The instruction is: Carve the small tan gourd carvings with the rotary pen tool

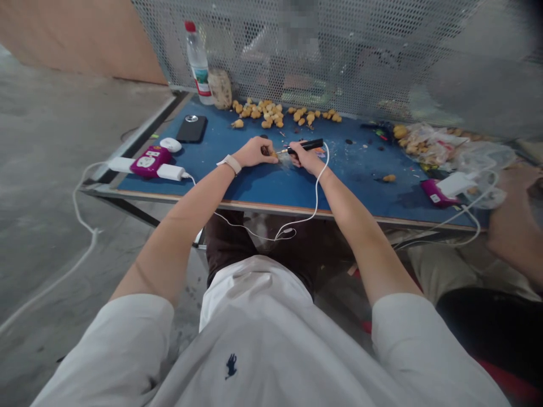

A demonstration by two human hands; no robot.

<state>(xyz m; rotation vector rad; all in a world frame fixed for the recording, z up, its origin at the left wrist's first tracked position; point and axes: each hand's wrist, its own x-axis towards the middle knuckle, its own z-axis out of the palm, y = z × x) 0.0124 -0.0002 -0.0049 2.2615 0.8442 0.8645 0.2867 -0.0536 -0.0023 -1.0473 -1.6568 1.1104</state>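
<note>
Clamped around a black pen-like tool point(311, 145), the right hand point(306, 157) points its metal tip at a small brownish piece point(274, 153), partly hidden in the pinched fingertips of the left hand point(253, 151); whether tip and piece touch cannot be told. Around them are a concrete floor point(46, 158), a perforated metal screen point(365, 62) and a blue tabletop point(254, 185) bearing a bottle point(197, 62), a jar point(220, 89), a phone point(192, 130) and knobbly yellow pieces point(267, 123).
</note>
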